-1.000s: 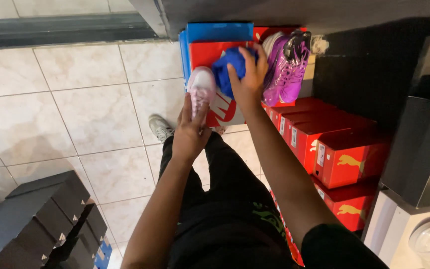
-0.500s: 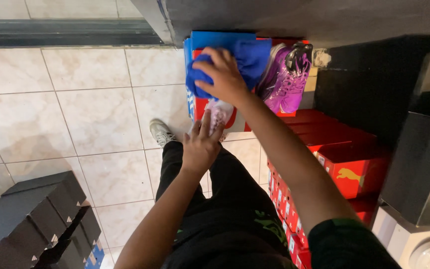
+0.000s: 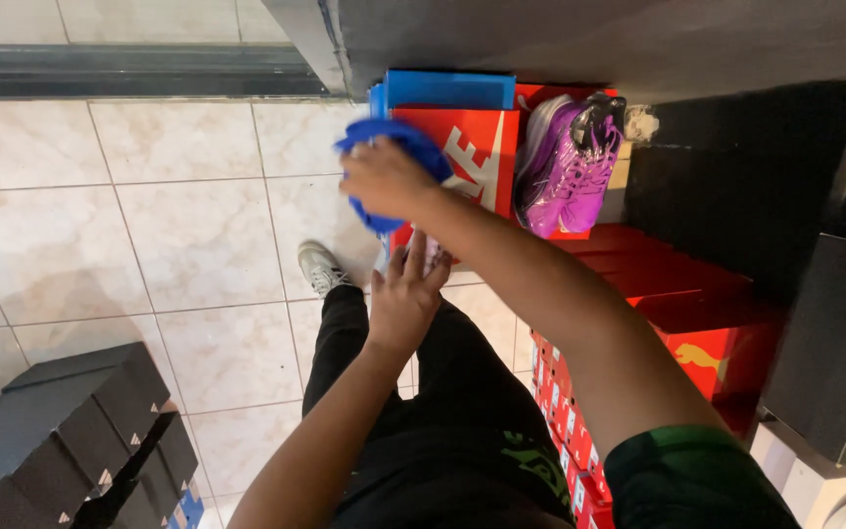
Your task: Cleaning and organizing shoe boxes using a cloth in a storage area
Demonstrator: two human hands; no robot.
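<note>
- Tiled floor point(image 3: 129, 235): pale glazed squares with grey joints, filling the left half of the view; a dark metal strip runs along its far edge.
- Dark wall surface point(image 3: 580, 39): a grey slab across the top right, above the boxes.
- Person's legs in black trousers point(image 3: 443, 421): seen from above at centre bottom, with one grey shoe point(image 3: 320, 266) planted on the floor.
- Stack of red shoeboxes point(image 3: 678, 323): stepped down the right side, beside the legs, labels showing on their ends.
- Black shoeboxes point(image 3: 70, 431): a low pile at lower left, well apart from the red stack.
- Dark box point(image 3: 834, 353): upright at the right edge, just beside the red stack.
- Orange-red shoebox point(image 3: 472, 162): topmost, at upper centre, with a blue box lid point(image 3: 447, 90) behind it.
- Purple sneakers point(image 3: 570, 162): a pair lying side by side on a red box, just right of the orange-red shoebox.
- Right hand point(image 3: 384, 176): reaching across from the right, fingers curled tight around a blue cloth point(image 3: 394, 147), which is bunched in front of the left face of the orange-red shoebox.
- Left hand point(image 3: 405, 294): directly below the right hand, fingers wrapped around a pale shoe point(image 3: 431, 253); most of that shoe is hidden by the hand and the forearm above it.
</note>
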